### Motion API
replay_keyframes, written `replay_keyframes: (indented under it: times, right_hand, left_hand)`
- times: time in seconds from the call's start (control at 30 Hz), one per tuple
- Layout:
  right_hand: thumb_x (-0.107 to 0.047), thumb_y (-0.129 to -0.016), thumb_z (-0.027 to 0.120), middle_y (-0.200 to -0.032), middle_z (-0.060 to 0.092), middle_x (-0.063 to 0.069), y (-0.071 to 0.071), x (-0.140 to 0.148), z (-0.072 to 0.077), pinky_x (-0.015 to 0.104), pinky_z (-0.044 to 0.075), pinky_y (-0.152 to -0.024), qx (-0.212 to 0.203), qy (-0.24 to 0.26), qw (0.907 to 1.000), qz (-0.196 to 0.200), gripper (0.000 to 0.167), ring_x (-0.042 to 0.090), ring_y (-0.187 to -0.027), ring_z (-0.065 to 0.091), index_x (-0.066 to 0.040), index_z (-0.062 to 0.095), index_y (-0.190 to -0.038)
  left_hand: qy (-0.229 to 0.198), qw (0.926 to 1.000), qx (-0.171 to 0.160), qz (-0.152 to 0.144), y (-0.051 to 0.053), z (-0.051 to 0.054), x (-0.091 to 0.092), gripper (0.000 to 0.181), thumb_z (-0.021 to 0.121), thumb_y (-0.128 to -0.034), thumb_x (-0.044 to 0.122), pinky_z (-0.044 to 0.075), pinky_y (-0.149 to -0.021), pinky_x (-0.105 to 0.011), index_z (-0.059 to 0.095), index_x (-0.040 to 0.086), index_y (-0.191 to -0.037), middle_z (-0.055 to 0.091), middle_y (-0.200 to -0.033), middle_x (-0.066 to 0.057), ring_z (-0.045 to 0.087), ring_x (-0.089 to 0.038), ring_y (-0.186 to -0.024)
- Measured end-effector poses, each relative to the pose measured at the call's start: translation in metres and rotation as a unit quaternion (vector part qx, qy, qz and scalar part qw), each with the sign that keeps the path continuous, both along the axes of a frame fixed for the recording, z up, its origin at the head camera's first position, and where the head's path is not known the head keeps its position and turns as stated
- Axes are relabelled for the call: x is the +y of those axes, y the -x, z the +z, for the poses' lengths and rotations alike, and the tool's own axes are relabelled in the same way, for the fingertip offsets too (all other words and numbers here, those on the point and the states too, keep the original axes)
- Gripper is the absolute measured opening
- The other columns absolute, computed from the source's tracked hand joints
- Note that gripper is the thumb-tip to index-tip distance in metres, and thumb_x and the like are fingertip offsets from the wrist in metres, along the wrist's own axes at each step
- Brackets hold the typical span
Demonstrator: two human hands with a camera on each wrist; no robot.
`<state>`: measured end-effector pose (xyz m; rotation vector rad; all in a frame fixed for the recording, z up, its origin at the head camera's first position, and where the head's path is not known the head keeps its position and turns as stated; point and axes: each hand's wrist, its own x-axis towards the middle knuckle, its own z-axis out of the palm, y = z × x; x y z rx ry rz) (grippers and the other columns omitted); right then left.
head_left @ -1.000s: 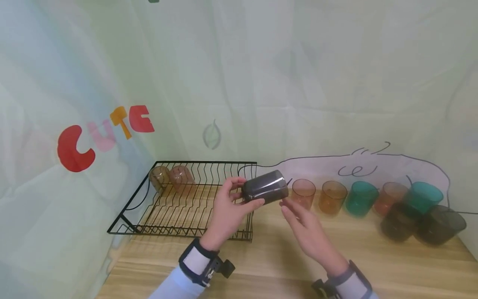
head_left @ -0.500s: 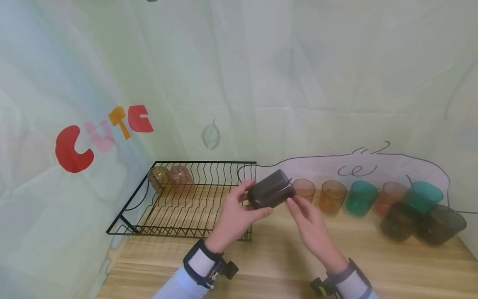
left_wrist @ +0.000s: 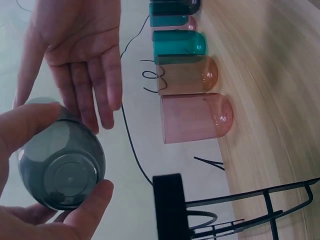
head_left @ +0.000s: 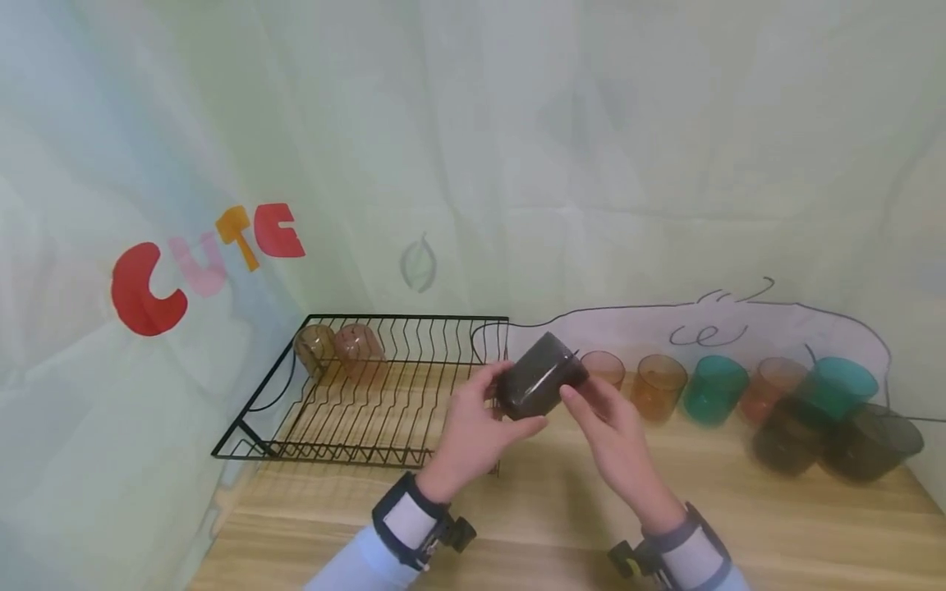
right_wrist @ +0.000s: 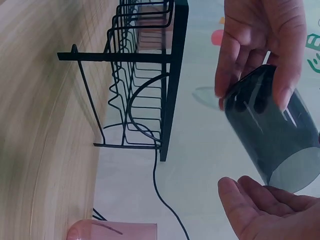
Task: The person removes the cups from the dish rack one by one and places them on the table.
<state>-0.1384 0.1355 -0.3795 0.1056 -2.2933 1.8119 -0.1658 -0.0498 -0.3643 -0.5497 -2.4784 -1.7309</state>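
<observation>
A dark grey see-through cup (head_left: 538, 379) is held tilted above the table, its base toward my left hand. My left hand (head_left: 473, 427) grips the cup near the base, thumb on the near side and fingers on the far side. At the rim end, my right hand (head_left: 617, 443) holds the cup between thumb and rather straight fingers. In the left wrist view the cup's round base (left_wrist: 70, 175) faces the camera. The right wrist view shows its open mouth (right_wrist: 295, 170) just above the right fingers (right_wrist: 250, 200).
A black wire dish rack (head_left: 406, 317) stands at left, with an amber cup (head_left: 316, 349) and a pink cup (head_left: 360, 349) upside down at its back corner. Along the wall at right stand an orange cup (head_left: 658, 390), a teal cup (head_left: 713, 392) and several others on the wooden table (head_left: 562, 525).
The held cup has tilted more steeply and shifted slightly right and down. My left hand has moved right with it, and the right thumb now overlaps the cup's side near the rim.
</observation>
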Motion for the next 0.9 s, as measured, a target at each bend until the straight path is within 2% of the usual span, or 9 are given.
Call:
replay_keyframes:
  times: [0.1,0.2,0.33,0.43,0.57,0.73,0.9]
  right_hand:
    - [-0.049,-0.084,0.062,-0.128,0.059,0.001,0.001,-0.002,0.002,0.048,0.047,-0.099,0.005,0.010,0.9999,-0.004,0.054,0.021,-0.118,0.057,-0.021,0.053,-0.129]
    - [-0.050,-0.080,0.067,-0.127,0.060,0.001,0.001,-0.005,0.003,0.045,0.048,-0.097,0.004,0.010,0.9998,-0.016,0.057,0.020,-0.116,0.057,-0.021,0.053,-0.127]
    - [-0.047,-0.073,0.075,-0.124,0.061,0.002,0.000,-0.010,0.001,0.036,0.052,-0.093,0.009,0.022,0.9992,-0.033,0.061,0.018,-0.113,0.059,-0.021,0.054,-0.125]
    - [-0.046,-0.068,0.079,-0.121,0.062,0.001,-0.002,-0.013,0.000,0.030,0.054,-0.088,0.020,0.029,0.9982,-0.048,0.065,0.016,-0.108,0.061,-0.022,0.055,-0.124]
    - [-0.046,-0.063,0.082,-0.118,0.063,0.000,-0.002,-0.016,-0.001,0.028,0.056,-0.084,0.038,0.022,0.9964,-0.072,0.072,0.015,-0.104,0.063,-0.021,0.056,-0.125]
    - [-0.044,-0.061,0.084,-0.115,0.066,0.001,-0.002,-0.016,-0.001,0.029,0.056,-0.083,0.063,0.010,0.9942,-0.087,0.074,0.015,-0.102,0.064,-0.019,0.057,-0.125]
    - [-0.043,-0.060,0.085,-0.113,0.067,0.001,-0.002,-0.015,-0.001,0.030,0.057,-0.081,0.079,-0.004,0.9923,-0.095,0.074,0.015,-0.099,0.065,-0.021,0.057,-0.124]
  left_hand:
    - [-0.003,1.0000,0.006,-0.004,0.000,-0.002,0.005,0.074,0.084,-0.0655,0.026,0.053,-0.089,-0.029,0.048,0.018,-0.129,0.054,-0.125,0.001,0.057,-0.016,-0.111]
    - [0.002,0.9999,0.010,0.006,-0.001,-0.004,0.009,0.072,0.085,-0.0641,0.022,0.054,-0.088,-0.029,0.050,0.016,-0.127,0.057,-0.122,0.000,0.058,-0.017,-0.109]
    - [0.016,0.9997,0.011,0.018,-0.004,-0.009,0.013,0.068,0.085,-0.0624,0.020,0.056,-0.081,-0.025,0.053,0.017,-0.123,0.060,-0.116,0.001,0.059,-0.015,-0.105]
    - [0.013,0.9997,0.013,0.013,-0.006,-0.012,0.017,0.066,0.085,-0.0619,0.019,0.056,-0.077,-0.022,0.055,0.018,-0.120,0.061,-0.114,0.002,0.060,-0.015,-0.103]
    - [0.006,0.9997,0.023,0.005,-0.005,-0.015,0.022,0.063,0.084,-0.0628,0.017,0.055,-0.078,-0.020,0.055,0.020,-0.118,0.061,-0.114,0.003,0.060,-0.014,-0.105]
    - [0.041,0.9983,0.039,0.018,-0.005,-0.015,0.024,0.061,0.084,-0.0629,0.018,0.053,-0.085,-0.025,0.054,0.020,-0.117,0.062,-0.114,0.004,0.060,-0.013,-0.106]
    - [0.064,0.9967,0.040,0.030,-0.004,-0.015,0.024,0.065,0.084,-0.0626,0.023,0.052,-0.090,-0.032,0.053,0.017,-0.119,0.063,-0.115,0.001,0.059,-0.015,-0.107]
